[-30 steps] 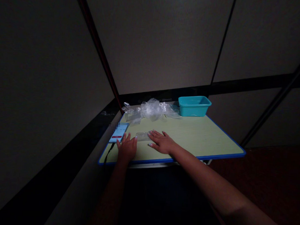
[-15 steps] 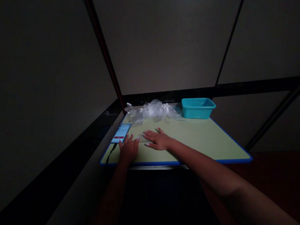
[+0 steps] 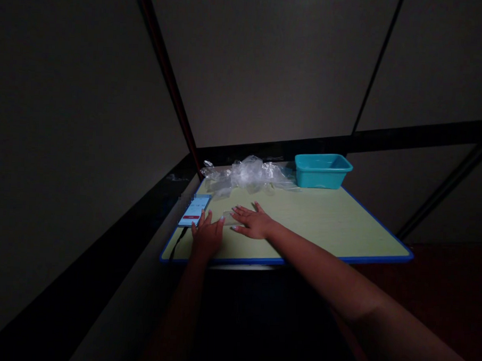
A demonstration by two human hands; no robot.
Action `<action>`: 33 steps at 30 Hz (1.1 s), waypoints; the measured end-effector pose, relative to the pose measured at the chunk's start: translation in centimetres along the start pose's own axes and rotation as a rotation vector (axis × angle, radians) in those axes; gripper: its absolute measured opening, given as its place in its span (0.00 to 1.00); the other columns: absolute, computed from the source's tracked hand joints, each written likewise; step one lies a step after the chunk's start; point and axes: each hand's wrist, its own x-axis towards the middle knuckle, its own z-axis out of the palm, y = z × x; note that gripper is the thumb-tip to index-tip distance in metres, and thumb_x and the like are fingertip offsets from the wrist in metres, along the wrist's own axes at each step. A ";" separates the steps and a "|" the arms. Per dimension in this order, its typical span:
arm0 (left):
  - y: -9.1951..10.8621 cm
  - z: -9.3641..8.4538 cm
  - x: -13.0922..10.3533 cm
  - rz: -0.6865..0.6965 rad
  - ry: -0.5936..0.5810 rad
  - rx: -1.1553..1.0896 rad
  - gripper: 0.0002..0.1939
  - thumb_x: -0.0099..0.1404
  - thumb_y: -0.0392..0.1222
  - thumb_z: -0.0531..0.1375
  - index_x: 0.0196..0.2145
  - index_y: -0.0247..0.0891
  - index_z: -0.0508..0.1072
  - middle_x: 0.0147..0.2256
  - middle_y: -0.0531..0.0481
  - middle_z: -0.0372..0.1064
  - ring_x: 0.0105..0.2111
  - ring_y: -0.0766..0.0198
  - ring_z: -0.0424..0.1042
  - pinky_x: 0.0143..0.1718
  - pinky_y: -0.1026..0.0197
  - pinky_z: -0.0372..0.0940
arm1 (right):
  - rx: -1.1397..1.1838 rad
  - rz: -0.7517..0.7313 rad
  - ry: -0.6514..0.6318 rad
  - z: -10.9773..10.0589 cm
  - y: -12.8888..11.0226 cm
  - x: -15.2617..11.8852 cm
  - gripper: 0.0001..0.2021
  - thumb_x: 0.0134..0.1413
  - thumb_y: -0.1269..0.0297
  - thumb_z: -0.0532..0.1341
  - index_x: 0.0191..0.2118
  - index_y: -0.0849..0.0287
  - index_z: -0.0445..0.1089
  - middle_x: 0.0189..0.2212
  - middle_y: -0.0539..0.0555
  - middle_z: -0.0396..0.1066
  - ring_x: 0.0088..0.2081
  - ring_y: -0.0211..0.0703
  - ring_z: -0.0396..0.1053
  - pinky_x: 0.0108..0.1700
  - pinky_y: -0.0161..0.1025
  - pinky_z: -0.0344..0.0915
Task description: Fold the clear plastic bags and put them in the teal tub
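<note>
A small, flat piece of clear plastic (image 3: pixel 228 219) lies on the pale yellow-green table (image 3: pixel 315 221), between my two hands. My left hand (image 3: pixel 207 236) rests with its fingers apart at the left of the plastic, its thumb at the plastic's edge and its other fingers near the phone (image 3: pixel 194 210). From the right, my right hand (image 3: pixel 253 222) lies flat with spread fingers, the fingertips over the plastic's right part. Part of the plastic is hidden under that hand, and its exact kind is hard to make out.
A heap of crumpled clear plastic bags (image 3: pixel 249 173) lies along the table's back. To its right stands a turquoise basin (image 3: pixel 323 172) at the back corner. A dark strap (image 3: pixel 177 243) trails from the phone over the front left. Walls border the table's left and back sides.
The view has shifted slightly, so the basin and table edge sit a little further right. Both hands keep nearly the same place by the plastic piece.
</note>
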 end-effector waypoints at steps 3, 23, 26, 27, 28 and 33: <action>-0.1 0.1 0.0 0.009 0.006 -0.004 0.22 0.71 0.48 0.41 0.51 0.49 0.71 0.61 0.44 0.54 0.65 0.51 0.39 0.58 0.36 0.43 | 0.000 0.021 -0.002 0.1 -0.1 0.0 0.30 0.61 0.44 0.42 0.65 0.50 0.47 0.65 0.55 0.43 0.65 0.51 0.40 0.60 0.63 0.27; -0.1 0.2 0.0 0.038 0.032 0.032 0.22 0.71 0.48 0.42 0.47 0.47 0.74 0.63 0.46 0.50 0.65 0.51 0.37 0.59 0.37 0.41 | 0.245 0.415 0.275 -0.9 5.6 0.4 0.08 0.51 0.62 0.58 0.33 0.54 0.74 0.35 0.52 0.74 0.46 0.49 0.63 0.48 0.49 0.51; 0.1 0.1 -0.1 0.038 0.038 0.041 0.21 0.70 0.47 0.43 0.46 0.47 0.75 0.63 0.46 0.50 0.65 0.51 0.35 0.59 0.36 0.40 | 0.230 0.361 0.235 -1.2 5.1 0.4 0.08 0.51 0.64 0.57 0.33 0.55 0.73 0.35 0.52 0.74 0.46 0.49 0.63 0.47 0.48 0.52; 0.1 0.1 -0.1 0.037 0.040 0.039 0.22 0.70 0.47 0.43 0.46 0.47 0.75 0.63 0.46 0.50 0.65 0.51 0.35 0.59 0.36 0.40 | 0.223 0.349 0.223 -1.2 5.0 0.4 0.08 0.51 0.64 0.57 0.33 0.56 0.73 0.35 0.53 0.74 0.46 0.49 0.63 0.47 0.48 0.52; 0.1 0.0 -0.1 0.037 0.042 0.037 0.22 0.71 0.47 0.42 0.45 0.47 0.75 0.63 0.46 0.50 0.65 0.51 0.35 0.59 0.36 0.40 | 0.218 0.340 0.214 -1.3 4.9 0.4 0.08 0.50 0.65 0.57 0.33 0.56 0.73 0.36 0.53 0.74 0.46 0.49 0.63 0.47 0.48 0.52; 0.0 0.1 0.0 0.030 0.037 0.027 0.23 0.71 0.47 0.42 0.44 0.48 0.75 0.63 0.47 0.51 0.65 0.52 0.34 0.59 0.36 0.39 | 0.208 0.337 0.209 -1.3 4.7 0.6 0.08 0.51 0.60 0.57 0.33 0.56 0.72 0.36 0.54 0.72 0.46 0.50 0.61 0.46 0.48 0.52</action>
